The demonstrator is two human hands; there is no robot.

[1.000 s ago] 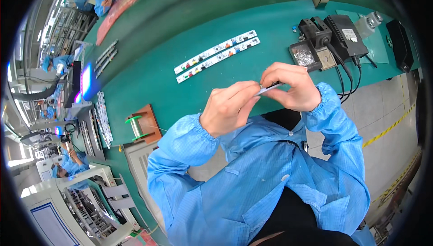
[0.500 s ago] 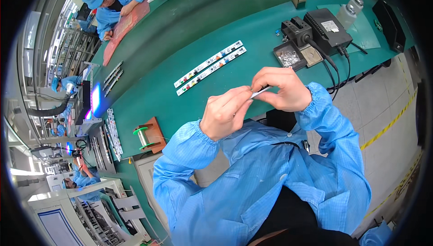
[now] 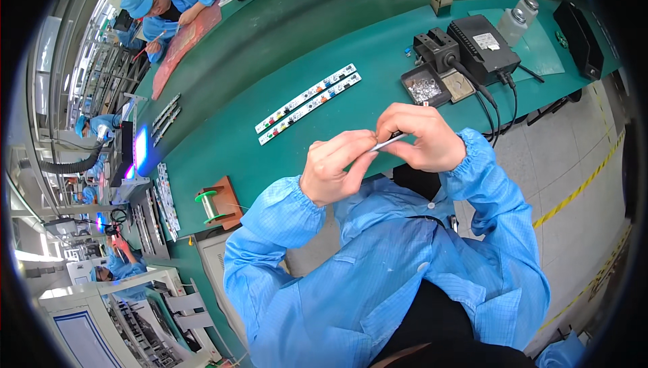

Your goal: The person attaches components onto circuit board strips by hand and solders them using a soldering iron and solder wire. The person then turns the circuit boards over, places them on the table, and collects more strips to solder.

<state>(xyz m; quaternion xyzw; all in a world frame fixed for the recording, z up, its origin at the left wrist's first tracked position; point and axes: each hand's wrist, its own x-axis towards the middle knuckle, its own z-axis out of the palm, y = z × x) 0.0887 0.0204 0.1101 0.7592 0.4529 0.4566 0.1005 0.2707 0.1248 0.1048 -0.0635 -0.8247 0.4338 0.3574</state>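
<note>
In front of my chest, over the table's near edge, my left hand (image 3: 337, 167) and my right hand (image 3: 425, 140) meet fingertip to fingertip. Both pinch a thin white strip (image 3: 390, 142), seen nearly edge-on, with a small dark part showing near the right fingers. Fingers cover much of it, so its exact kind is unclear. Beyond the hands, two long white circuit board strips (image 3: 312, 109) lie side by side on the green tabletop (image 3: 270, 182), with small coloured parts along them.
At the right stand a soldering station (image 3: 484, 45), an iron holder (image 3: 435, 49), a dark tray of small parts (image 3: 425, 87) and clear bottles (image 3: 513, 25). A solder wire spool (image 3: 210, 206) on a brown stand is at the left. A co-worker (image 3: 165, 10) works across the table.
The strip between my fingers has tilted, and more of its dark part shows. Both hands keep their pinch. The table has shifted slightly left in view. The co-worker's hand has moved a little.
</note>
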